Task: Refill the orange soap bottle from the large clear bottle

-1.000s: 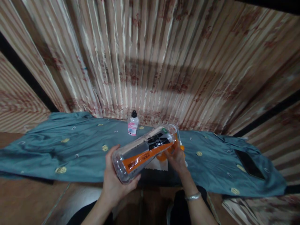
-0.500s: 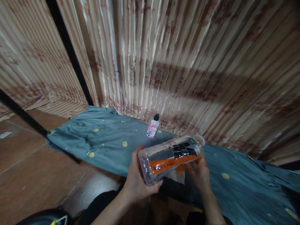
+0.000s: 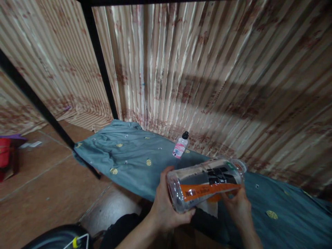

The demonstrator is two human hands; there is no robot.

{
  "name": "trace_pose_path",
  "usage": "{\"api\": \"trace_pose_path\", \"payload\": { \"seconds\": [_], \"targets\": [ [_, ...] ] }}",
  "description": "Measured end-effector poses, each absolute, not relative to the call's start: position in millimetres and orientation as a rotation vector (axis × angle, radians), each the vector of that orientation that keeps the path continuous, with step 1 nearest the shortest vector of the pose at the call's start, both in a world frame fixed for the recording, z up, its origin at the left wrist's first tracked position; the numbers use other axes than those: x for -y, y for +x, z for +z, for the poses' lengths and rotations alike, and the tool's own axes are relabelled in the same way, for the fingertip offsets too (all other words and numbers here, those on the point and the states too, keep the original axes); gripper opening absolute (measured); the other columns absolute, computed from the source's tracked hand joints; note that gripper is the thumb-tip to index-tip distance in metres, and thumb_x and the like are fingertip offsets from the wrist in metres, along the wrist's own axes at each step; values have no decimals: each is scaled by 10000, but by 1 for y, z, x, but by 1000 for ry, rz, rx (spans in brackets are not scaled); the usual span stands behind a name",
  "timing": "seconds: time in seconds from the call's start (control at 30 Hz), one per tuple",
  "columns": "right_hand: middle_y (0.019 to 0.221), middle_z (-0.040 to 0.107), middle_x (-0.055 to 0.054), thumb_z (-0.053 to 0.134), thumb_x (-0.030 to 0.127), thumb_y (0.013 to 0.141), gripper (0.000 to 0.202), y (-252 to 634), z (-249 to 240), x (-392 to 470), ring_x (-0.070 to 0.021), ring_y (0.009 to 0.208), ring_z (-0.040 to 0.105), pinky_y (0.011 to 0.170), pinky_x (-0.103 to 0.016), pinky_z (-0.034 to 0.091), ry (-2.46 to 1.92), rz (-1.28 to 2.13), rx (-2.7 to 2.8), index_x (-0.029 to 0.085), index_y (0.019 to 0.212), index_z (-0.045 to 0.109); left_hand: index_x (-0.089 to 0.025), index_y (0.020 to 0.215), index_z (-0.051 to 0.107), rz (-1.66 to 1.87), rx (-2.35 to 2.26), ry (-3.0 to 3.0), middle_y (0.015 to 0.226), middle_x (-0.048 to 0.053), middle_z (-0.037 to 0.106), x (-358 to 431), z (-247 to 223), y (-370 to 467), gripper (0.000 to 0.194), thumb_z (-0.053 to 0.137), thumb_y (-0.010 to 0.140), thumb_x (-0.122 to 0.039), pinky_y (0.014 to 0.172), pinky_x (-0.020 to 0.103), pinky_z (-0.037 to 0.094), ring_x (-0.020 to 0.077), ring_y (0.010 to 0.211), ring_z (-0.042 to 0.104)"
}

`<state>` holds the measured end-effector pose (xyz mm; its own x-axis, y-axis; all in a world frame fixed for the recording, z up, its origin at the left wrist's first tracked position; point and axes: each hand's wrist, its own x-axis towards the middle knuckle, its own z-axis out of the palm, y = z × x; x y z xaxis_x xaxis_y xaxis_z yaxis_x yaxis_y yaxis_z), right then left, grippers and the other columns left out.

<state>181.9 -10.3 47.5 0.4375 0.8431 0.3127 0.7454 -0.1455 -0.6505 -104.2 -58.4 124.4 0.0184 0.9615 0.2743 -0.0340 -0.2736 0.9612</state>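
A large clear plastic bottle (image 3: 207,181) lies nearly sideways in both my hands, its open-looking neck end toward the upper right. Its wrap label is orange and black. My left hand (image 3: 169,205) grips the base, thumb below and fingers behind. My right hand (image 3: 237,204) is closed at the underside near the neck end, by the label's lower edge; its fingertips are partly hidden. An orange flap and a pale piece show under the bottle, between the hands. Beyond it, a small bottle (image 3: 179,147) with a pink label and black cap stands on the cloth.
A teal cloth (image 3: 135,173) with yellow patterns covers the long surface before me. A striped curtain (image 3: 166,69) hangs behind it. Black metal posts (image 3: 101,62) rise at the left. On the tiled floor are a red object (image 3: 5,152) and a round black item (image 3: 57,238).
The view has turned left, so the scene sits further right and more floor shows. Both hands keep hold of the large bottle, with little change in its tilt.
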Motion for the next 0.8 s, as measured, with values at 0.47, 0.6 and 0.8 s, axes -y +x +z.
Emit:
{"api": "trace_pose_path", "payload": {
  "seconds": [0.47, 0.6, 0.8],
  "targets": [
    [999, 787, -141, 643, 677, 749, 717, 172, 59, 13, -373, 868, 767, 785, -475, 595, -1849, 231, 1313, 193, 1274, 584, -263, 1389, 332, 1424, -1096, 1457, 1076, 27, 705, 57, 128, -106, 882, 775, 629, -319, 879, 465, 648, 264, 941, 769],
    [1094, 789, -169, 667, 641, 748, 739, 169, 59, 13, -385, 955, 776, 838, -493, 613, -1810, 255, 1287, 181, 1317, 564, -270, 1379, 363, 1449, -1150, 1493, 1129, 44, 700, 57, 124, -107, 867, 786, 623, -313, 932, 491, 639, 282, 1008, 769],
    [1066, 794, -128, 696, 592, 774, 659, 168, 59, 14, -360, 980, 774, 873, -486, 620, -1776, 224, 1306, 205, 1295, 577, -258, 1435, 342, 1420, -1137, 1542, 1172, 58, 703, 57, 117, -111, 896, 813, 675, -301, 930, 445, 641, 272, 1029, 774]
  ]
}}
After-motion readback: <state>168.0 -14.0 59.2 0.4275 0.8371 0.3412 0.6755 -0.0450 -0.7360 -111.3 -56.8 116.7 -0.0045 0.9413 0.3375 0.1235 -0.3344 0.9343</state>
